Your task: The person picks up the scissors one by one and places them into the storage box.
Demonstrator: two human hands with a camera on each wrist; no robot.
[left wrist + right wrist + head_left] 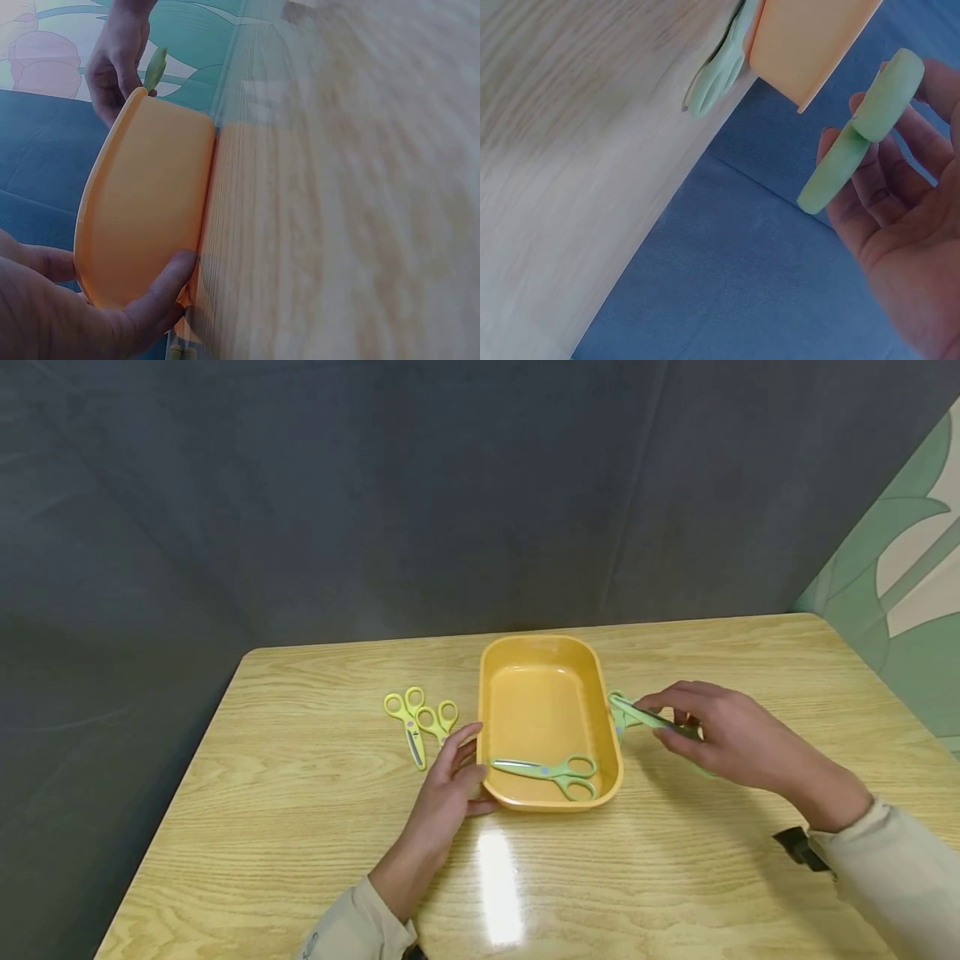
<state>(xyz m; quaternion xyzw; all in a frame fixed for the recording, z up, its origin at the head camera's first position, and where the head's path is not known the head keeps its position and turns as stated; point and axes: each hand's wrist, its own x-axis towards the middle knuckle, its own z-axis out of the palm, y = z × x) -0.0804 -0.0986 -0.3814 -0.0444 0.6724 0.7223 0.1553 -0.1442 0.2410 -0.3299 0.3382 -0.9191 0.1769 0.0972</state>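
A yellow plastic bin [540,647] stands on the table, with one pair of green scissors [555,770] lying inside at its near end. My left hand [450,785] grips the bin's near left corner, fingers spread round the outer wall in the left wrist view. On the other side, my right hand [720,735] pinches a second pair of green scissors [862,131], raised off the table beside the bin's right wall. Below it, another pair of green scissors [718,79] lies on the table against the bin, partly hidden in the head view.
Two pairs of yellow scissors [412,727] lie left of the bin, one partly behind my left hand. The wooden table [300,827] ends at a dark cloth-like backdrop [450,510]. A green patterned surface [907,585] is at the far right.
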